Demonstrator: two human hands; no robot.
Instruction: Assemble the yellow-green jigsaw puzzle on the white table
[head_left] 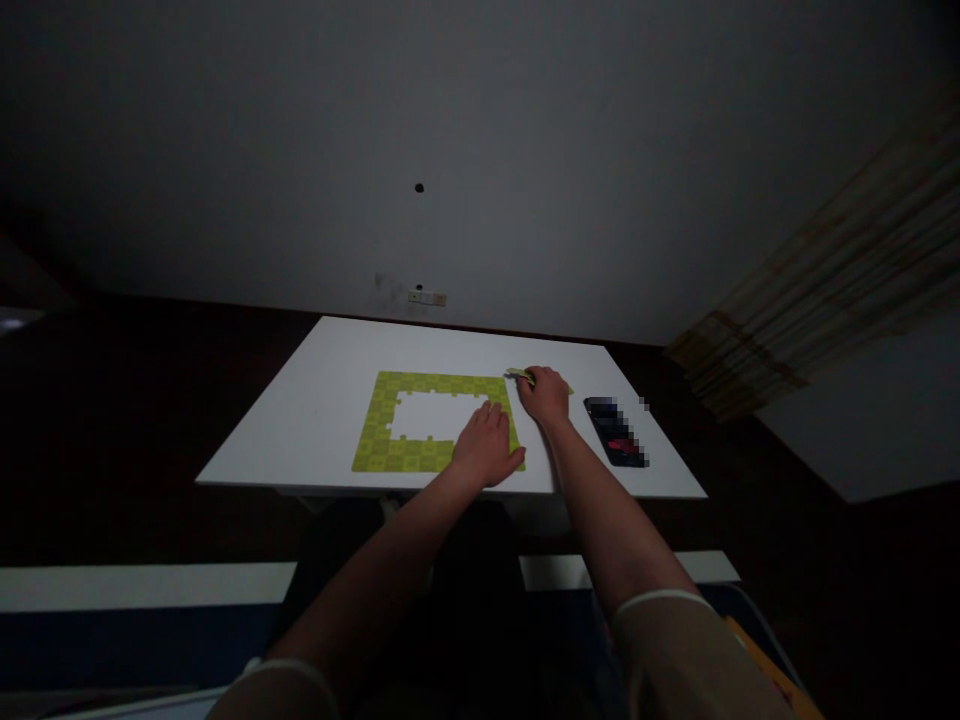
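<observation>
A green checkered jigsaw puzzle (367, 440) lies flat on the white table, its outer ring joined and its middle showing bare white. My left hand (487, 445) rests palm down across the puzzle's right side, fingers stretched forward and thumb out to the right. Just beyond the puzzle's right edge, my right hand (546, 395) is closed with curled fingers over green puzzle pieces (519, 374). Parts of the pieces stick out on both sides of that hand; the rest is hidden under it, so I cannot tell how they lie.
A dark phone (606, 430), partly pixelated, lies on the white table (285, 420) to the right of my right forearm. Behind the table stands a grey wall with a socket strip (427, 298). A striped curtain (750, 350) hangs on the right.
</observation>
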